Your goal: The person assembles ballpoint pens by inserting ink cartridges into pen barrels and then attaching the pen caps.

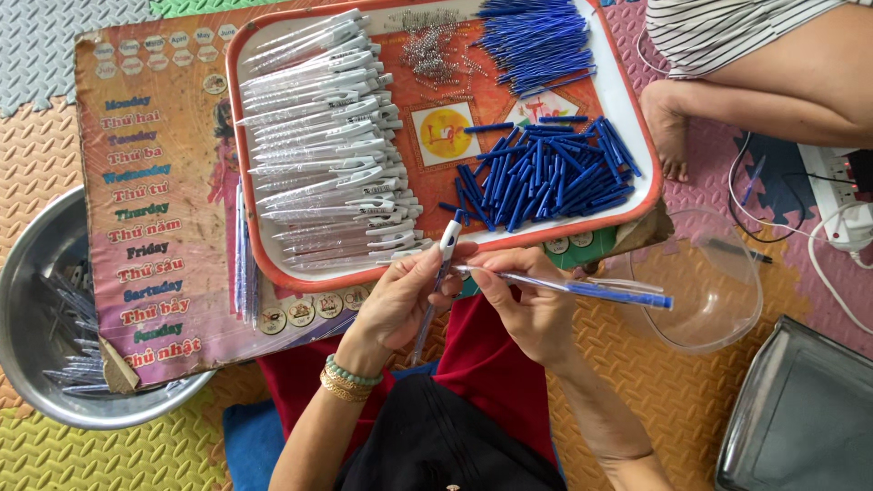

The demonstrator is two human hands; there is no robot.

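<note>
Nearest us, our left hand (400, 300) pinches a white pen barrel (440, 273) upright above the lap, while right-hand fingers (509, 284) grip a blue refill (591, 291) lying level just below the tray (273, 264). Best, we judge, to line the refill's tip with the barrel's mouth before pushing.

Both hands (405, 295) (527, 305) closed, fingertips meeting

A white pen barrel (445, 264) with a blue tip stands nearly upright, just below the tray's rim; a clear blue-capped pen tube (582, 290) lies almost level, pointing right
</note>
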